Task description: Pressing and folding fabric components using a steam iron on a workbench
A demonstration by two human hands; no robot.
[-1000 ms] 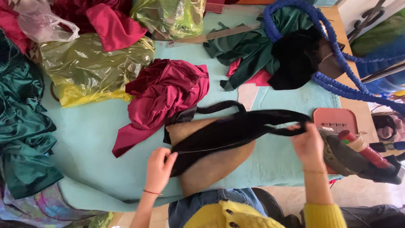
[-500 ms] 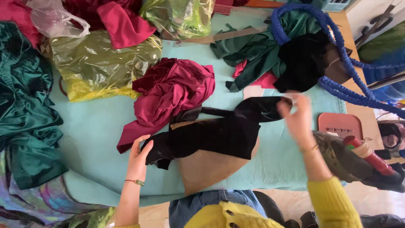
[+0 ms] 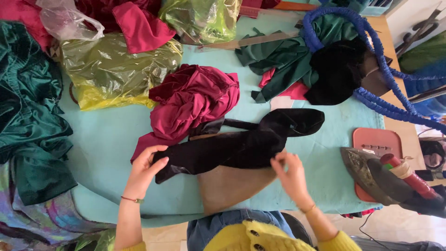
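Since half a second ago right hand (image 3: 290, 174) dropped from far right onto the black velvet piece (image 3: 237, 146), fingers pinching its near edge; left hand (image 3: 144, 167) grips left end, spreading it flat over brown pad (image 3: 232, 186) on turquoise table (image 3: 107, 139), near crimson cloth (image 3: 195, 100).

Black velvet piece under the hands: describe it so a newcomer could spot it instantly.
Start at the turquoise-covered table, then find the crumpled magenta fabric at its centre. Just below it lies the black velvet piece, stretched long over a tan pad, with the left hand at one end and the right hand along its lower edge. Unlike the bunched black fabric farther back, it lies flat and elongated.
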